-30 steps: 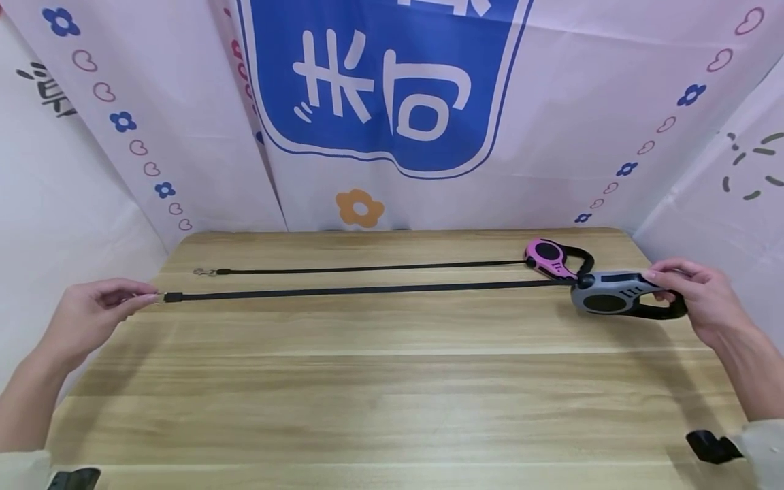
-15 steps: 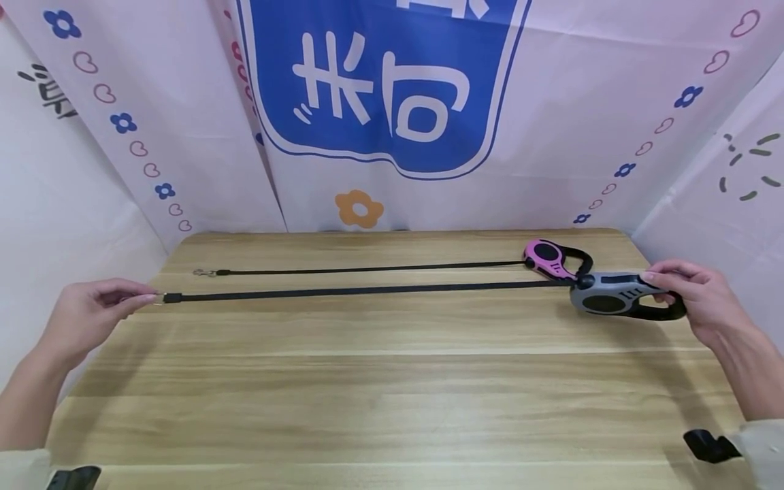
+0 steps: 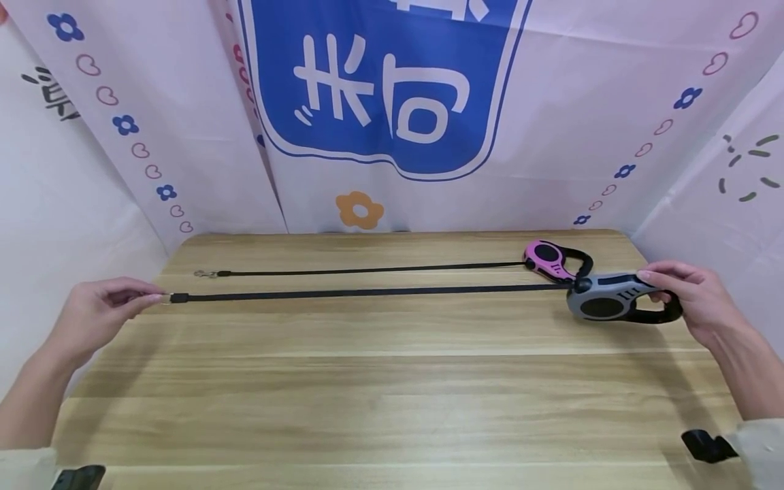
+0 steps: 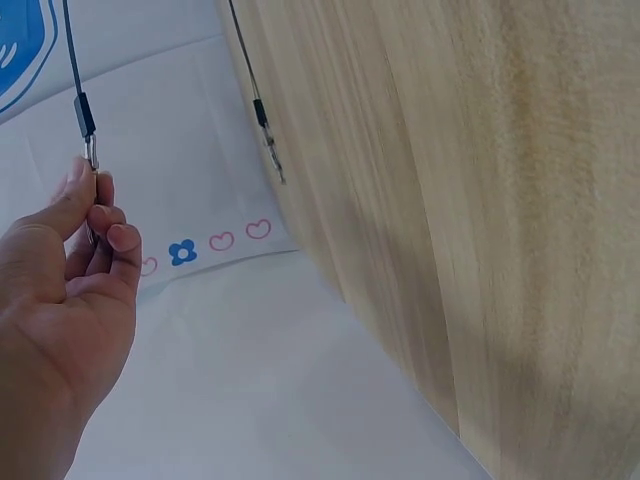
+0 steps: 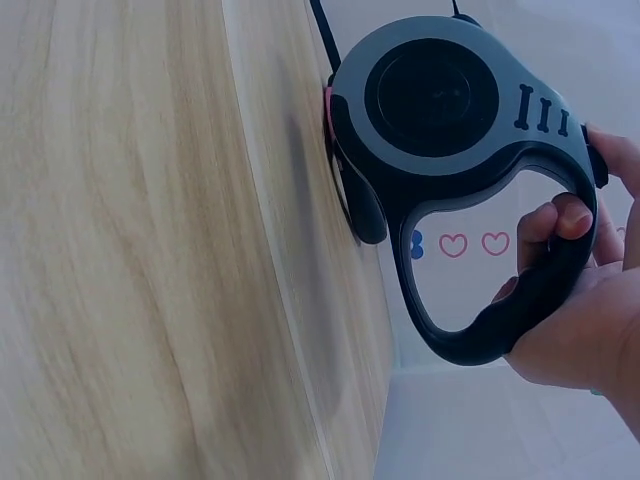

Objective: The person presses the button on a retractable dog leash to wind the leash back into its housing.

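Note:
My right hand (image 3: 698, 299) grips the black loop handle of a grey retractable dog leash (image 3: 603, 307), fingers curled through the loop and thumb on top. In the right wrist view its round case (image 5: 430, 95) is held up off the table. From it a black strap (image 3: 380, 292) runs straight and taut to the left. My left hand (image 3: 104, 316) pinches the metal clip (image 4: 92, 150) at the strap's far end between thumb and fingers. Behind this strap lies a smaller pink retractable leash (image 3: 544, 257), its thin black cord (image 3: 367, 269) stretched out parallel, ending in a metal clip (image 3: 205, 273).
Both leashes are over a light wooden table (image 3: 392, 395). A white cloth backdrop (image 3: 563, 122) with a blue emblem rises at the table's back edge, and more white cloth (image 3: 67, 184) hangs along the sides.
The grey leash has shifted very slightly left on the right side, and my left hand slightly right. The strap stays stretched out; the pink leash stays where it lay.

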Available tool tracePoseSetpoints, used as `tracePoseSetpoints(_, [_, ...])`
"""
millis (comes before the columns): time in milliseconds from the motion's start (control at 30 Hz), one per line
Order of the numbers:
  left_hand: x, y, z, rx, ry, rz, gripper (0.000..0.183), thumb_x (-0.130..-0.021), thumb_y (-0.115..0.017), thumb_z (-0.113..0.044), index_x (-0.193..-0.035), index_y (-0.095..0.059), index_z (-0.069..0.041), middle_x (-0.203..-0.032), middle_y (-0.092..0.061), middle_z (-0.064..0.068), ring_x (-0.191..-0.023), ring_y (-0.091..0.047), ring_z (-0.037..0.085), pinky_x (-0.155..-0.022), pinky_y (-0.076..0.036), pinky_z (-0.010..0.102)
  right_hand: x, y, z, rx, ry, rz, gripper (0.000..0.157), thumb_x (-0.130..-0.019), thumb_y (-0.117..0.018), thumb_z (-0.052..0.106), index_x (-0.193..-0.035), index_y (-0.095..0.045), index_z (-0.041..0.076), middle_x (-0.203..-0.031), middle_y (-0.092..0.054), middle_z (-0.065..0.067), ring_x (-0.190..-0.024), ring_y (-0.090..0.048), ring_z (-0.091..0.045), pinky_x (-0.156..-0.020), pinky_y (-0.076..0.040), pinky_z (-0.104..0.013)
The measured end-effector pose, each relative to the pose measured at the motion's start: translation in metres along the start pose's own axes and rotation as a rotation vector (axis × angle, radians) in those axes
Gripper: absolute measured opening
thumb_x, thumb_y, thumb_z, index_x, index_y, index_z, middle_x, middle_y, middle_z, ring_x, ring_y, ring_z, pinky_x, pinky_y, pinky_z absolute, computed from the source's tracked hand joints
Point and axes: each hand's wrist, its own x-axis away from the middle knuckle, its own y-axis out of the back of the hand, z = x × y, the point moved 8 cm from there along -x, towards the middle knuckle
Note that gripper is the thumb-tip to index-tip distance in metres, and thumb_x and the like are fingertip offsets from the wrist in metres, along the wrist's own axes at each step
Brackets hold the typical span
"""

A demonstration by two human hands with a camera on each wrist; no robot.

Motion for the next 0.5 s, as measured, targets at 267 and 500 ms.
tracePoseSetpoints(267, [0.0018,-0.0054,0.0007,-0.014,0.001,0.012,0.015,-0.091,-0.071,0.012,-0.095,-0.078,0.000,-0.085,-0.073,-0.023,-0.070,-0.063,-0.006,-0.059,-0.047,0.011,0.0014,0.0013,0.0006,-0.015,-0.006,-0.016,0.030,-0.101,-0.060,-0.005,-0.088,-0.083,0.011,-0.071,-0.071,0.003,-0.059,-0.059,-0.008,-0.058,-0.046,-0.020])
tracePoseSetpoints(500, [0.0016,-0.0079,0.0016,-0.073,-0.016,0.028,0.014,-0.089,-0.070,0.016,-0.097,-0.077,0.006,-0.089,-0.070,-0.029,-0.074,-0.063,-0.009,-0.062,-0.048,0.009,0.0024,0.0021,0.0008,-0.019,0.002,-0.030,0.031,-0.100,-0.061,-0.006,-0.088,-0.083,0.011,-0.071,-0.071,0.003,-0.059,-0.060,-0.008,-0.057,-0.046,-0.019])
